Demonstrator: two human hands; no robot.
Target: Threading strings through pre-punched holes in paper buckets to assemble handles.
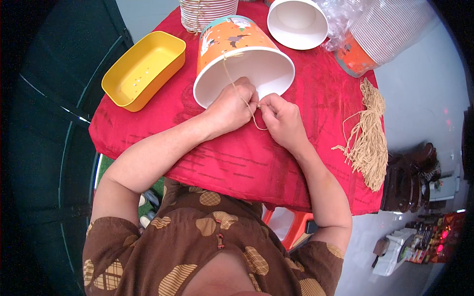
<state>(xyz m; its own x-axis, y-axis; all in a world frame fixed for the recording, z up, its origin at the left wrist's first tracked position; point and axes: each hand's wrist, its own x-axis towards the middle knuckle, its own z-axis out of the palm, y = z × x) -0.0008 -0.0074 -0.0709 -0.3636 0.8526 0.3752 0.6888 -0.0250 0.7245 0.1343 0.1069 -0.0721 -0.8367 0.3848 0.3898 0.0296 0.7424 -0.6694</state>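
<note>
An orange patterned paper bucket point(232, 40) lies on its side on the red cloth, its white open mouth turned toward me. A length of beige string point(232, 79) runs from the bucket's upper rim down past my hands and loops below them. At the lower rim, my left hand point(234, 103) is closed with its fingers pinched on the string. Close beside it, my right hand point(281, 116) pinches the string too, thumb against forefinger. The fingertips of both hands nearly meet, and the exact spot they grip is partly hidden.
A yellow tray point(111, 81) with small bits inside stands at left. Stacked paper buckets point(207, 15) sit at the back, beside another white bucket point(297, 24). A plastic-wrapped stack point(390, 32) lies far right, above a bundle of beige strings point(370, 143) near the table edge.
</note>
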